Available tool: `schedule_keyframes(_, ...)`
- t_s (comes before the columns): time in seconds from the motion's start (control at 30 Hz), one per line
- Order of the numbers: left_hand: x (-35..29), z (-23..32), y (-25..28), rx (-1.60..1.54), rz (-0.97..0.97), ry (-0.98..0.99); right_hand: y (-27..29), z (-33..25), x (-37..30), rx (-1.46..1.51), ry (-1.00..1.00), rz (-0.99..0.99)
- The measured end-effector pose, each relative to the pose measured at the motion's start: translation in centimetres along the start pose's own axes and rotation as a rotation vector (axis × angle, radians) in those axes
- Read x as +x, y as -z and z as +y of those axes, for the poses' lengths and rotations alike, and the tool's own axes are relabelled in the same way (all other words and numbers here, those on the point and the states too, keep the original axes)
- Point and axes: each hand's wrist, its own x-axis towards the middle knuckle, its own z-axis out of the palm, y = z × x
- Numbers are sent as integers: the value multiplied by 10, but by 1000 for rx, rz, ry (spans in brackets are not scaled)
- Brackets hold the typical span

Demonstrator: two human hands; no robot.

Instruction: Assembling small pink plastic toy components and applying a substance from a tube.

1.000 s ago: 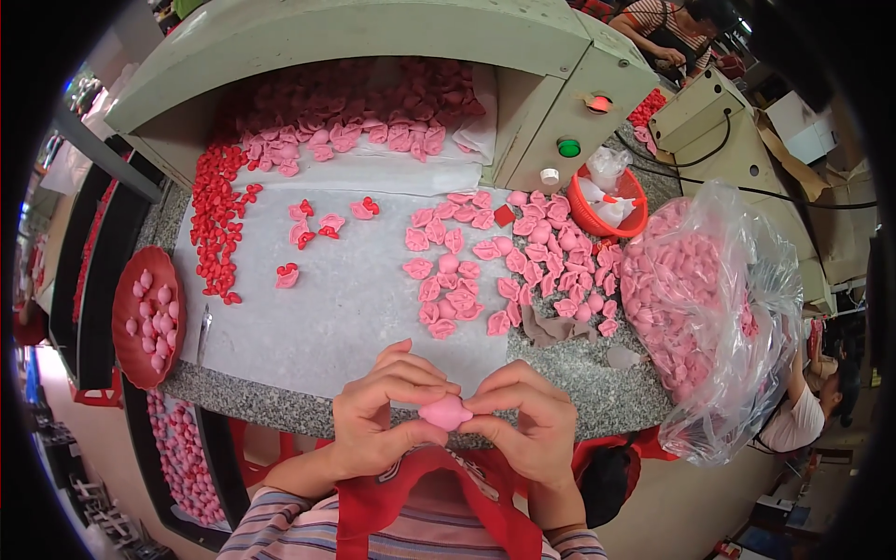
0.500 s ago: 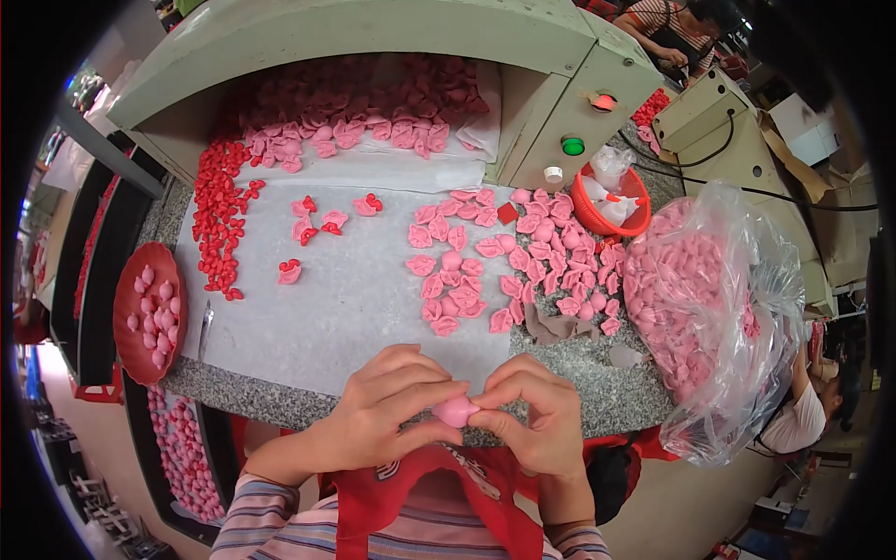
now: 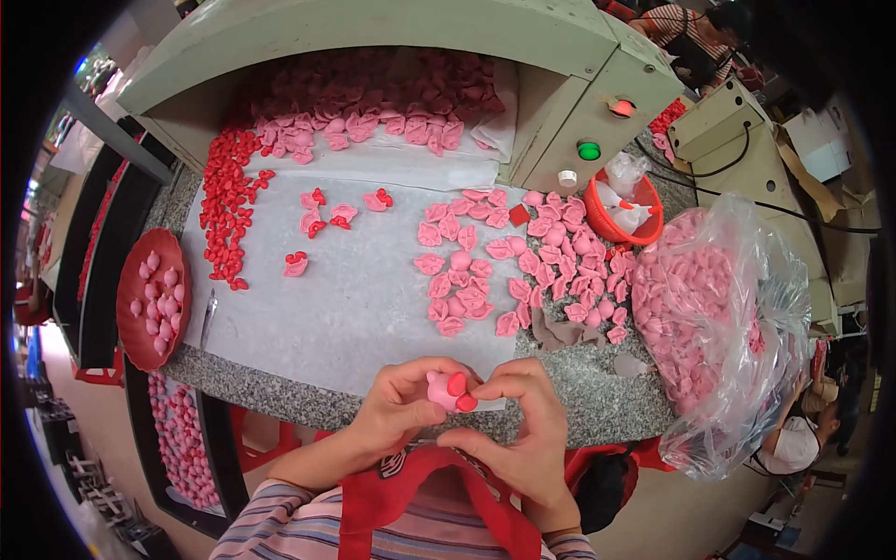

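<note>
Okay, so the left hand [image 3: 397,406] has the pink piece [image 3: 440,393] pinched between thumb and fingers, right by the near edge of the surface [image 3: 289,397]. The right hand [image 3: 534,434] is looser, thumb spread away from its curled fingers, which sit right at the piece; can't tell if they're touching it. What's new: half a second ago both hands pinched it and it showed plain pink, now two red bits [image 3: 456,384] are in view on it. My read is the work has moved to that red end. Further out, a white sheet [image 3: 364,308] carries a red pile [image 3: 227,187] on the left and loose pink parts [image 3: 457,280] on the right, with a dish [image 3: 131,329] off left and a machine [image 3: 373,28] behind.
</note>
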Motion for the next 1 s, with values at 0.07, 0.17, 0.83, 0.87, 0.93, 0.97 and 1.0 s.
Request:
schedule_keyframes(0.07, 3, -7, 3, -90, -21, -14, -4, 6, -1, -16, -4, 13)
schedule_keyframes(0.17, 5, -12, 11, -180, -36, -9, -6, 10, 0, -82, 37, 29)
schedule_keyframes(0.83, -9, 27, 28, 30, -15, 248, -26, 5, 2, -97, 95, -33)
schedule_keyframes(0.87, -9, 27, 29, 29, -15, 247, -27, 5, 2, -98, 94, -35)
schedule_keyframes(0.93, -11, 28, 28, 30, -16, 241, -28, 4, 1, -90, 101, -23)
schedule_keyframes(0.97, -12, 29, 28, 31, -14, 239, -29, 3, 1, -89, 102, -25)
schedule_keyframes(1.0, -12, 28, 28, 22, -13, 241, -29, 2, 1, -94, 109, -29)
